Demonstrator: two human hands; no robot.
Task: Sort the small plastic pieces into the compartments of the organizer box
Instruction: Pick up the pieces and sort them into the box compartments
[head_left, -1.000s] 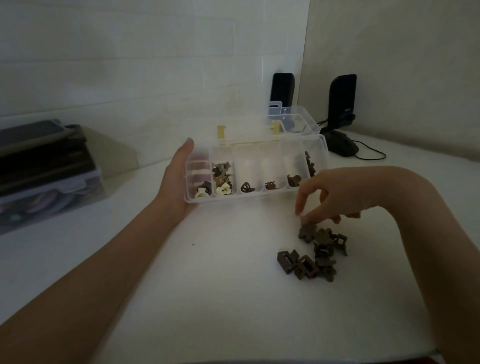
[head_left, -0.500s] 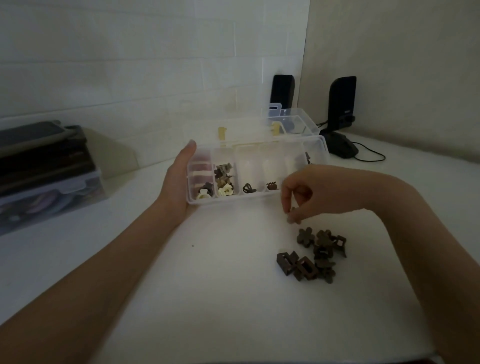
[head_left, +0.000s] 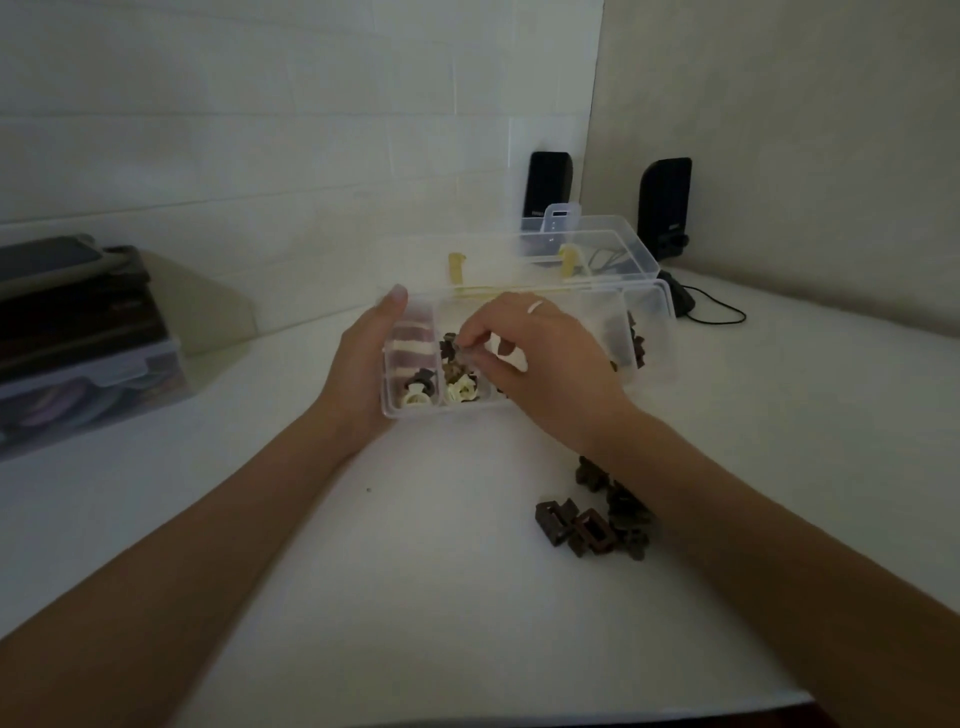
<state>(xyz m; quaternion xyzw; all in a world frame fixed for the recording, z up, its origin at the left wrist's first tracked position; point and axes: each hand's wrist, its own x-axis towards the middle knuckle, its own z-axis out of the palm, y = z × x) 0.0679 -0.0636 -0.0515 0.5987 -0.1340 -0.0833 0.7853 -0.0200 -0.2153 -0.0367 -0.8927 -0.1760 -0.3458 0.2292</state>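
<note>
A clear plastic organizer box (head_left: 652, 332) with its lid up stands on the white table. My left hand (head_left: 363, 364) grips its left end, fingers showing through the wall. My right hand (head_left: 540, 364) reaches over the box and pinches a small dark brown piece (head_left: 460, 347) above the second compartment from the left, which holds brown and cream pieces (head_left: 460, 387). The leftmost compartment holds a cream ring and a dark piece (head_left: 418, 389). A pile of dark brown pieces (head_left: 592, 525) lies on the table, partly hidden under my right forearm.
Two black speakers (head_left: 548, 195) stand against the wall behind the box, with a cable (head_left: 722, 312) trailing right. A second clear container (head_left: 618, 244) sits behind the lid. A stack of boxes with a dark device on top (head_left: 78, 332) fills the left.
My right hand picked a brown piece from the pile, lifted it and carried it left over the box to the second compartment. My left hand kept its hold.
</note>
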